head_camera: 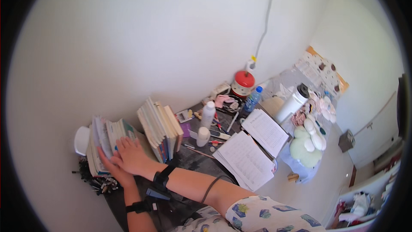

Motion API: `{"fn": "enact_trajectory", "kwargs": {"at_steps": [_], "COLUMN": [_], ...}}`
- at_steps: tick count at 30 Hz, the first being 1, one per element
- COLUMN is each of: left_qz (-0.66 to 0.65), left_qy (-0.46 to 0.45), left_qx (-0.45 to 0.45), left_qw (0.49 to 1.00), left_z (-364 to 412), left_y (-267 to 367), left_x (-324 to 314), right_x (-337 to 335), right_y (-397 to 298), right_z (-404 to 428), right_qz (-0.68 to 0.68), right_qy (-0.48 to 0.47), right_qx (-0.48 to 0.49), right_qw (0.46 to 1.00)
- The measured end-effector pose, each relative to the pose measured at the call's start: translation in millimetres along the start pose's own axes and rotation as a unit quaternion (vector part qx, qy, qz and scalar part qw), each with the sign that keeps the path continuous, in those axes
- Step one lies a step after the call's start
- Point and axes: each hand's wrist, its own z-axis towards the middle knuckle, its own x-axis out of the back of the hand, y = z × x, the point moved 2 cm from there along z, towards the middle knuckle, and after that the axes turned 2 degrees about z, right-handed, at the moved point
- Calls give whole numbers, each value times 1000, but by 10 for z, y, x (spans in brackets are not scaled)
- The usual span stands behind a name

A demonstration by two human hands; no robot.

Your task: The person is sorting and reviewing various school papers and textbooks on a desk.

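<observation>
Before me a row of upright books and papers (111,129) stands at the left end of a dark desk. My left hand (118,170) lies against the near side of this row, its fingers stretched along the loose papers and partly hidden. Just to its right and overlapping it, my right hand (132,154) rests on the books with its fingers extended. Whether the left hand grips anything cannot be seen. A second block of upright books (161,125) leans to the right of my right hand. Both wrists wear black straps.
Many pens (103,182) lie below the left books, near a white container (82,140). Rightward stand a white spray bottle (208,114), a white bottle (203,137), printed sheets (248,158), a blue-capped water bottle (253,98), a white tumbler (293,103) and a red-lidded canister (243,83).
</observation>
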Motion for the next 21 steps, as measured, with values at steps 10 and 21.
{"fn": "enact_trajectory", "kwargs": {"at_steps": [10,21], "left_qz": [319,87], "left_qy": [-111,-564], "left_qx": [-215,203], "left_qw": [916,796], "left_z": [-819,-3306], "left_y": [839,715], "left_x": [-267,-1803], "right_x": [2194,3411], "right_y": [1597,4089], "right_z": [-2237,-4235], "right_qz": [87,-148], "right_qy": [115,33], "right_qx": [-156,-351], "right_qw": [977,924]}}
